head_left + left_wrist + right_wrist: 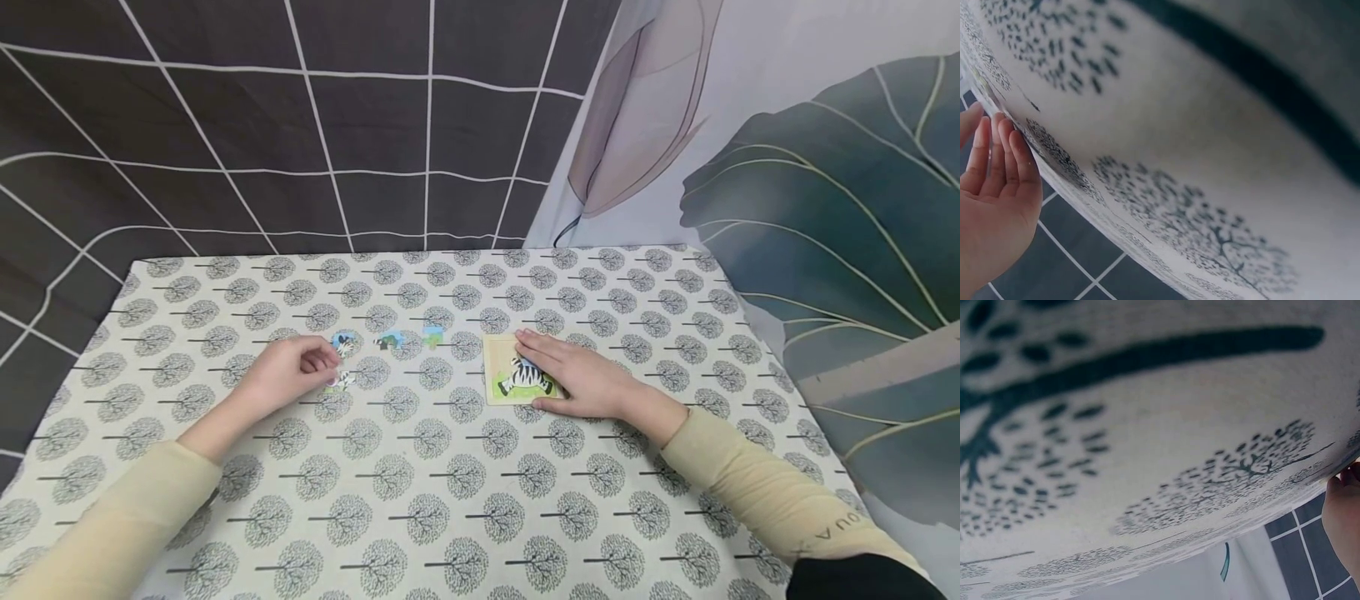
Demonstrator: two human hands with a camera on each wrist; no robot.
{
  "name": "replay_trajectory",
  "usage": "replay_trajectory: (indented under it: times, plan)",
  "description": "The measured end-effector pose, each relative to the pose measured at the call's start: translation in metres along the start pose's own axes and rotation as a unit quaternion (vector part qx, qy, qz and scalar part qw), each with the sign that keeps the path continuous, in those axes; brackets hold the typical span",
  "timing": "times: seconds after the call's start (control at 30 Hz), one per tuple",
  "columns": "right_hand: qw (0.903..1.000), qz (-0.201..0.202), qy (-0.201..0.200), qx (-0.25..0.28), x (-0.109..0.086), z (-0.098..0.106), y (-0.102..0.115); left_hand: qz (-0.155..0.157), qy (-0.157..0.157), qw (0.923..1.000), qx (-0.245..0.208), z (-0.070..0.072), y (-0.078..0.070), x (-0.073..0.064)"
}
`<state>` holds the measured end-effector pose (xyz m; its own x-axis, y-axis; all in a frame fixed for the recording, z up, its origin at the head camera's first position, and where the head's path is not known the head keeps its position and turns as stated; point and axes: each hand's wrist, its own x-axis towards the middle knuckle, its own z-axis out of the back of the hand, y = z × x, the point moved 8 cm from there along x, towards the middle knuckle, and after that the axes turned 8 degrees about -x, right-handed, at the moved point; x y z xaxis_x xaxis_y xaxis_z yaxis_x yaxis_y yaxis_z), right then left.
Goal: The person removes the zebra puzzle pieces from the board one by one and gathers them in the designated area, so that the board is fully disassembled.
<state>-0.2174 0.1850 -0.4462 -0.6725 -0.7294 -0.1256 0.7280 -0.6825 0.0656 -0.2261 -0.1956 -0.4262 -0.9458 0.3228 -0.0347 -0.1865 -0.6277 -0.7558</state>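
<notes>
My left hand (292, 367) is low over the table, its fingers loosely bent and their tips beside a white, black and green puzzle piece (345, 380). In the left wrist view, thumb and forefinger of the left hand (1000, 194) stand slightly apart; no piece shows between them. Just beyond is a piece with a zebra's head on blue (343, 342). My right hand (581, 375) rests with straight fingers across the right part of a square puzzle board (493, 367), covering some of its zebra picture. The right wrist view shows only an edge of the right hand (1344, 509).
Two more puzzle pieces lie in line farther right: a dark green and blue one (388, 340) and a blue and green one (432, 335). A tree-print cloth (450, 475) covers the table. Behind hang a dark gridded curtain (375, 125) and a leaf-patterned one (810, 208).
</notes>
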Motion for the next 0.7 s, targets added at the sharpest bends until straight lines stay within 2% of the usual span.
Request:
replay_trajectory:
  times: [0.17,0.3,0.7]
  plan:
    - [1.0,-0.001,-0.002,-0.003,0.0,0.0,0.0,-0.001,-0.004,1.0,0.006,0.0,-0.003,0.003]
    - [1.0,-0.001,-0.003,-0.002,0.0,0.001,0.0,-0.009,-0.001,0.9999,0.005,-0.005,-0.009,0.007]
    - [1.0,-0.002,-0.003,0.003,-0.002,0.001,-0.003,-0.042,0.028,0.9983,-0.029,-0.039,-0.045,0.037]
